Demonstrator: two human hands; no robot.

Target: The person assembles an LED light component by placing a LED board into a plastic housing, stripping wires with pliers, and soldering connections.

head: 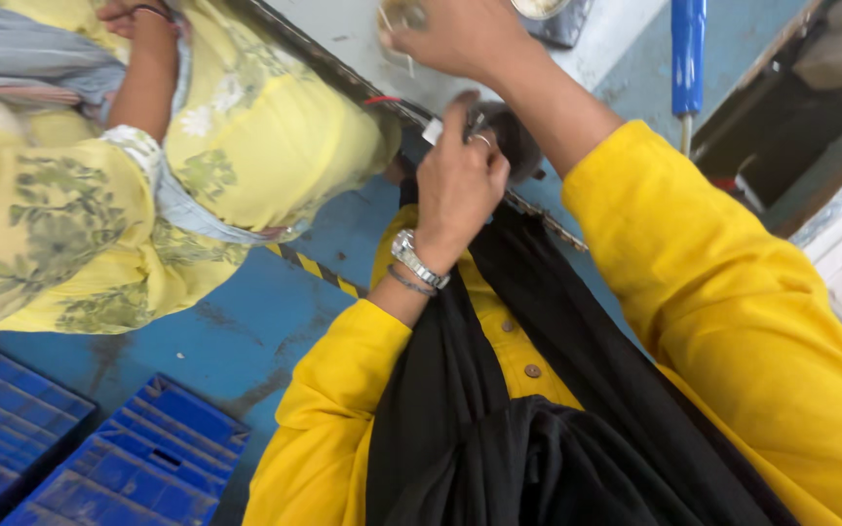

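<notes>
My left hand (457,185), with a metal watch and a bracelet on the wrist, is pinched on a small dark round part (516,141) with a white tab at the edge of the grey worktable (338,34). My right hand (460,37) reaches further over the table, fingers closed on a small round metal part (401,14). Both arms wear yellow sleeves, and a black scarf (460,390) hangs down my front. What sits under my right palm is hidden.
A co-worker in a yellow floral garment (246,127) stands close on the left, one hand (143,27) raised. Blue plastic crates (119,468) lie on the blue floor at lower left, near a yellow-black hazard stripe (314,268). A blue-handled tool (688,49) rests at upper right.
</notes>
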